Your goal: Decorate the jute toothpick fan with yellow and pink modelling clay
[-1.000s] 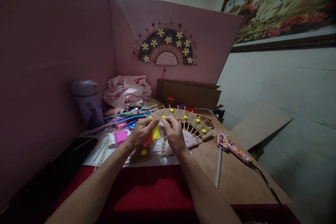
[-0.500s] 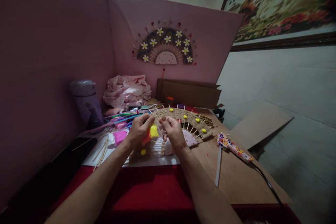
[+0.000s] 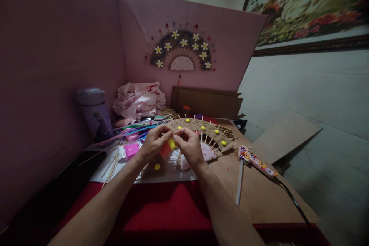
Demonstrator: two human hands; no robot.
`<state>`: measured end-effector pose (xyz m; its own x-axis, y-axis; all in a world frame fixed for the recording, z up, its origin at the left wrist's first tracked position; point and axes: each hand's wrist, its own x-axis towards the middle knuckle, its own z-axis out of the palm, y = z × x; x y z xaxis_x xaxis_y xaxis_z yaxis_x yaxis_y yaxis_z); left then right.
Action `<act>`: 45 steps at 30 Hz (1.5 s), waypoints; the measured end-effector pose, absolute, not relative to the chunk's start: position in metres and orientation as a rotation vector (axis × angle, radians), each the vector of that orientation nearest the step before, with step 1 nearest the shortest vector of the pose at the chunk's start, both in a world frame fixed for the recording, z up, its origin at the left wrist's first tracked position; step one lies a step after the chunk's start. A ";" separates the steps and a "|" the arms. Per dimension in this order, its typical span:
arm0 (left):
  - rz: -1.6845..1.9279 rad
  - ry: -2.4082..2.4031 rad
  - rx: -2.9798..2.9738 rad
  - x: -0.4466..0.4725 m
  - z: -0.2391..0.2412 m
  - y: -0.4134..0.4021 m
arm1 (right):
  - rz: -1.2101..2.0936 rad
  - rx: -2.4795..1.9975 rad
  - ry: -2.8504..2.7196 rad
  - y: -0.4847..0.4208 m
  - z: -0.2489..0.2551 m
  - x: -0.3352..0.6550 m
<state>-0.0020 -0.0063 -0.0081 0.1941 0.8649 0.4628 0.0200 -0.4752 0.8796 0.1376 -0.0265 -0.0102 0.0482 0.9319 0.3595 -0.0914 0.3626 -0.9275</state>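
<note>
My left hand (image 3: 154, 145) and my right hand (image 3: 188, 147) meet over a woven straw fan (image 3: 198, 128) lying on the table. Between their fingertips sits a small lump of yellow and orange clay (image 3: 169, 146) in a clear wrapper; both hands pinch it. The fan has wooden sticks radiating from a pink dotted half-disc (image 3: 206, 153) and carries several yellow clay dots (image 3: 203, 128). One more yellow dot (image 3: 157, 167) lies just below my left hand.
A patterned glue gun (image 3: 255, 160) with a black cord and a white stick (image 3: 239, 182) lie to the right. Pink clay (image 3: 132, 150), coloured straws and skewers lie left, beside a purple bottle (image 3: 95, 113). A finished flowered fan (image 3: 181, 52) hangs on the pink board.
My hands have come closer together around the clay lump, and my right fingers now pinch it near the yellow end. Nothing else has moved.
</note>
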 end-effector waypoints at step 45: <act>1.401 0.774 1.569 0.002 -0.009 -0.003 | 0.811 -0.968 -1.388 -0.030 -0.013 0.135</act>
<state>0.0025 -0.0034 -0.0088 0.1730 0.8816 0.4391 -0.0973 -0.4283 0.8984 0.1352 -0.0296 -0.0133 0.0455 0.9086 0.4152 0.0845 0.4107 -0.9079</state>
